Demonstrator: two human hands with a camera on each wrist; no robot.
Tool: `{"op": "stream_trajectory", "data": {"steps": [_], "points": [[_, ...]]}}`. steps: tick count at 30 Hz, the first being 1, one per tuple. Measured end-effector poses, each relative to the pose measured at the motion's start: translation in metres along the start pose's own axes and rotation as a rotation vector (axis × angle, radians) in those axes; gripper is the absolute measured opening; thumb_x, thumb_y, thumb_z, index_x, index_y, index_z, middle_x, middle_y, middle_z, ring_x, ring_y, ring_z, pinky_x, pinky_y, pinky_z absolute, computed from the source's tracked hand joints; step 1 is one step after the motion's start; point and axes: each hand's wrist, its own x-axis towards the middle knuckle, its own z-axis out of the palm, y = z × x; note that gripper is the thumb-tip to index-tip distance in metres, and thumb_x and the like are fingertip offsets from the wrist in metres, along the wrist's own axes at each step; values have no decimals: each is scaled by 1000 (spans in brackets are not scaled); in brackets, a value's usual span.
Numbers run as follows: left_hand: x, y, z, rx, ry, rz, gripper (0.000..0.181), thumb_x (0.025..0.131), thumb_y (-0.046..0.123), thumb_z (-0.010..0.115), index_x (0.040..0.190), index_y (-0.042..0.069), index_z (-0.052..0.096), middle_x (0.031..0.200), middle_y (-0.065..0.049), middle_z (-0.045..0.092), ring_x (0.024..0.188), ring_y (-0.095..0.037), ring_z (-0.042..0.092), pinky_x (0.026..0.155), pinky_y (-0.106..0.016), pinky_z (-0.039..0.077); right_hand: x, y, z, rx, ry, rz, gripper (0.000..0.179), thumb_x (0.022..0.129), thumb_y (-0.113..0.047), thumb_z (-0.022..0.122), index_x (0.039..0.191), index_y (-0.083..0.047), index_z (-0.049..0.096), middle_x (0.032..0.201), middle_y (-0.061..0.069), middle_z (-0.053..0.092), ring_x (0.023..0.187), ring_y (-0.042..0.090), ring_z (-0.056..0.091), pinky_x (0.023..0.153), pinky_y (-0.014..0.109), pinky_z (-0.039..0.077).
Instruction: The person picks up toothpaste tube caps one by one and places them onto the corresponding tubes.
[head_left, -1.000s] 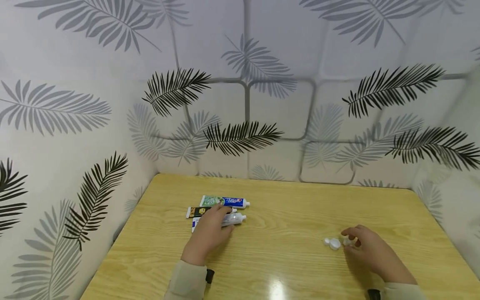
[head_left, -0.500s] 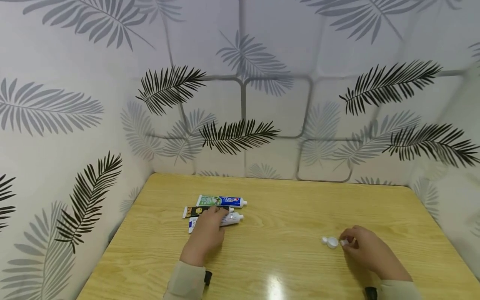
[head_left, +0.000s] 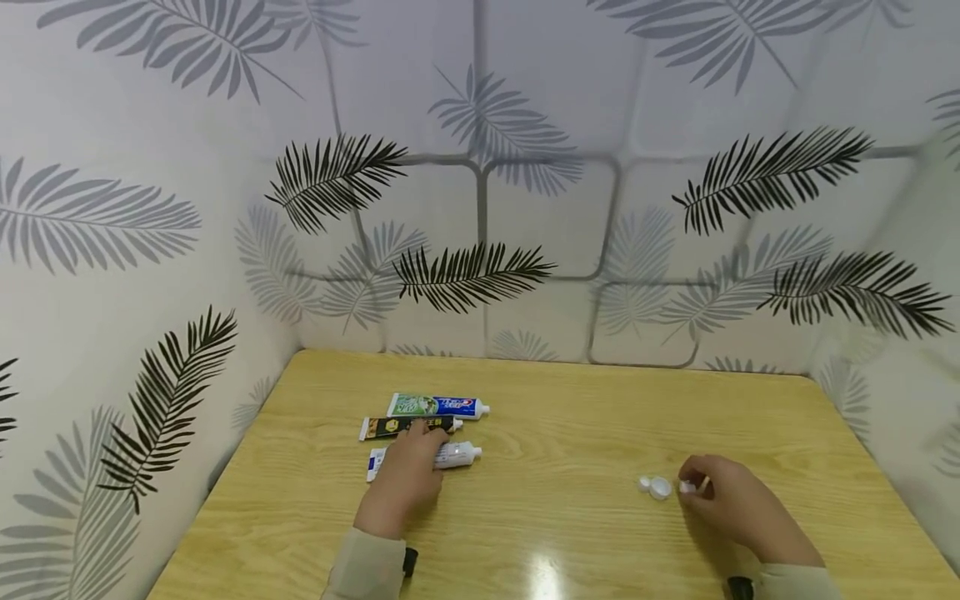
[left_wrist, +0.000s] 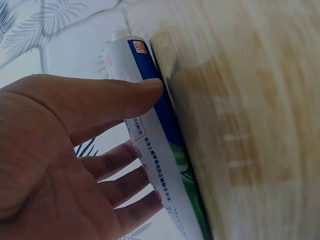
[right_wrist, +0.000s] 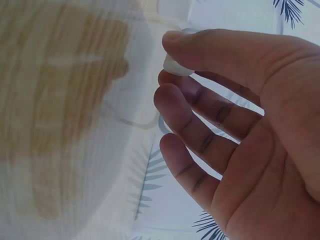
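Note:
My left hand (head_left: 405, 477) holds a white toothpaste tube (head_left: 457, 455) at the table's left, its cap-less-looking nozzle end toward the right. In the left wrist view the thumb lies across the tube's blue stripe (left_wrist: 172, 120) and the fingers sit behind it. Just beyond lies a black toothpaste tube (head_left: 392, 426), partly covered by the fingertips. Farther back is a green and blue toothpaste tube (head_left: 437, 407). At the right, my right hand (head_left: 729, 502) pinches a small white cap (right_wrist: 176, 67) between thumb and finger. Beside it on the table are a larger round white cap (head_left: 660, 488) and a small one (head_left: 644, 483).
The wood-grain table (head_left: 555, 417) reaches back to a wall (head_left: 547, 217) with leaf patterns. Another patterned wall (head_left: 97, 275) borders the left side. Bright light reflects off the table near its front.
The white tube has moved with my left hand toward the front, widening its gap from the black tube. My right thumb and finger have closed on the small cap.

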Motion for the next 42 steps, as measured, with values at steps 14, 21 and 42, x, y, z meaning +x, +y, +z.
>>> {"op": "stream_trajectory", "data": {"steps": [14, 21, 42], "points": [[-2, 0, -4, -16, -3, 2, 37, 88, -5, 74, 124, 3, 74, 130, -18, 69, 128, -44, 62, 115, -70, 40, -2, -23, -12, 13, -3, 3, 23, 100, -17, 73, 120, -5, 74, 102, 0, 74, 83, 11, 62, 67, 29, 52], [-5, -2, -2, -22, 36, 59, 36, 87, 8, 86, 121, 5, 76, 119, -12, 72, 108, -28, 67, 94, -52, 59, -7, -31, -12, 17, 47, -30, 15, 98, -18, 76, 112, -12, 75, 102, -3, 75, 82, 7, 63, 67, 28, 52], [-1, 15, -3, -118, 17, 199, 30, 88, 7, 85, 115, 5, 73, 110, -8, 71, 98, -20, 63, 93, -46, 57, -8, -58, 0, 114, 297, -247, 21, 93, -15, 83, 107, -25, 71, 100, -13, 68, 84, 5, 58, 66, 28, 52]]}}
